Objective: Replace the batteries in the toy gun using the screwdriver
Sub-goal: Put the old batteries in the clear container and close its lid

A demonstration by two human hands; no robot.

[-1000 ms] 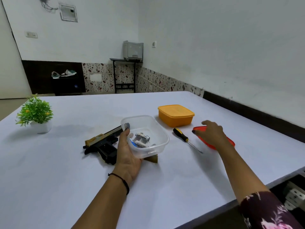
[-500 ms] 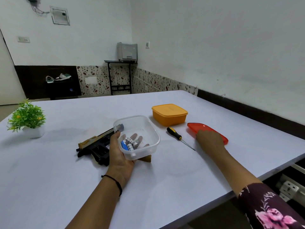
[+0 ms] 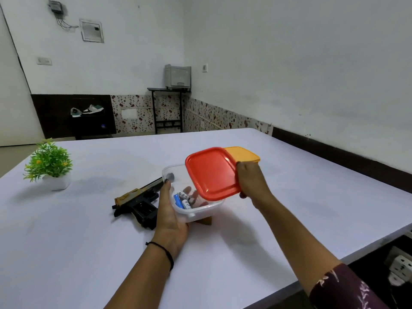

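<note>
While a small green artificial plant in a white pot (image 3: 56, 181) stands toward the 9 o'clock edge of the white table (image 3: 89, 241), a black-and-tan plastic toy gun (image 3: 138, 204) lies flat, its long axis running from 7 to 1 o'clock, touching or just beside the person's left hand (image 3: 169, 216) at that hand's 9 o'clock. The left hand cups a clear square plastic container (image 3: 201, 211) from below, thumb over its rim. A few cylindrical batteries (image 3: 182, 198), one blue, lie inside. Above the container's 1 o'clock half, a red rounded-square plastic lid (image 3: 211, 172) hangs tilted and unseated, pinched at its 4 o'clock edge by the right hand (image 3: 252, 181). A closed orange plastic box (image 3: 244, 153) sits beyond. No screwdriver is visible. The gun lies nearer the left hand, so reaching it likely means freeing that hand first.
</note>
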